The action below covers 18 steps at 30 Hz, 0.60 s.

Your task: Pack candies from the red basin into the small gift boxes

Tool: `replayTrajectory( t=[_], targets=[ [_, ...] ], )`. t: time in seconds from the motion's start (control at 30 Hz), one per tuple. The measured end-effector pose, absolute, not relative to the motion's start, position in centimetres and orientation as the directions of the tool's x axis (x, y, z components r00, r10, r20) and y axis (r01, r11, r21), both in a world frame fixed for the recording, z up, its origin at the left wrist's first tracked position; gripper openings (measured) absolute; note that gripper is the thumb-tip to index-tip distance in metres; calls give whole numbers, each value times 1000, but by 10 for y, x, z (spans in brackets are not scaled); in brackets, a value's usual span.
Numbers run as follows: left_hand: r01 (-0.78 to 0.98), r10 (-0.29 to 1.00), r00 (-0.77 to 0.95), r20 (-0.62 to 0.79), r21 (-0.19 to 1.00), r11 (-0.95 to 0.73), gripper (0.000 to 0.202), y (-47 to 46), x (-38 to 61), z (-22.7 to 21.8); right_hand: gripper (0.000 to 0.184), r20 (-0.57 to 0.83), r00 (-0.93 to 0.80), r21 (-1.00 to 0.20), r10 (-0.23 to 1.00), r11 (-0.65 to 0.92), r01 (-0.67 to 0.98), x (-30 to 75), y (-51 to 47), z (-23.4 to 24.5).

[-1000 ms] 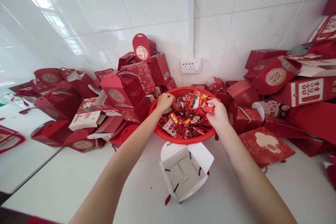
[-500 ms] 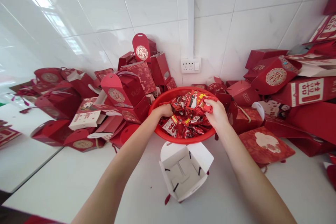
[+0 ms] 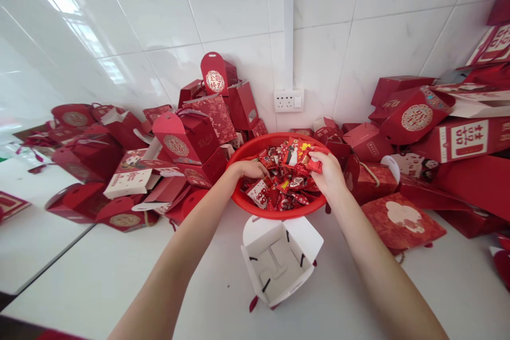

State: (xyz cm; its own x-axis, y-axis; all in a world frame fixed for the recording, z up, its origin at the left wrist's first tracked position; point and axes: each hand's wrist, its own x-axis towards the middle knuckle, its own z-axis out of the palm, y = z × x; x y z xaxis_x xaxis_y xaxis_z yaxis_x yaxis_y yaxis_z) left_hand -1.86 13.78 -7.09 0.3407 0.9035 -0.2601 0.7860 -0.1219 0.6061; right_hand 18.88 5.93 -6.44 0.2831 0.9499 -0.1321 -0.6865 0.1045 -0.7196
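A round red basket full of small red candy packets stands near the wall. My left hand reaches into its left side, fingers curled down among the packets; what they grip is hidden. My right hand hovers over the right side, closed on several red candy packets. In front of the basket an open gift box, white inside, stands with its flaps spread and nothing in it.
Piles of red gift boxes crowd the white counter to the left, with more red boxes to the right. A white wall socket sits on the tiled wall behind the basket.
My left hand has drawn back from the basket's far left rim toward its near left side and dipped among the packets. My right hand has stayed closed on its packets, shifting slightly.
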Motion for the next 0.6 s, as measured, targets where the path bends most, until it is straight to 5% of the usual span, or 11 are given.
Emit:
replayTrajectory(
  t=[0.13,0.6],
  targets=[
    [841,734,394,-553,539,-45,30,136,-19,-64,18,-109,278,-722,954,116,-682,189,60,-66],
    [826,798,404,-447,553,-108,14,130,-20,-67,20,-100,288,-740,952,122,-661,189,60,-66]
  ],
)
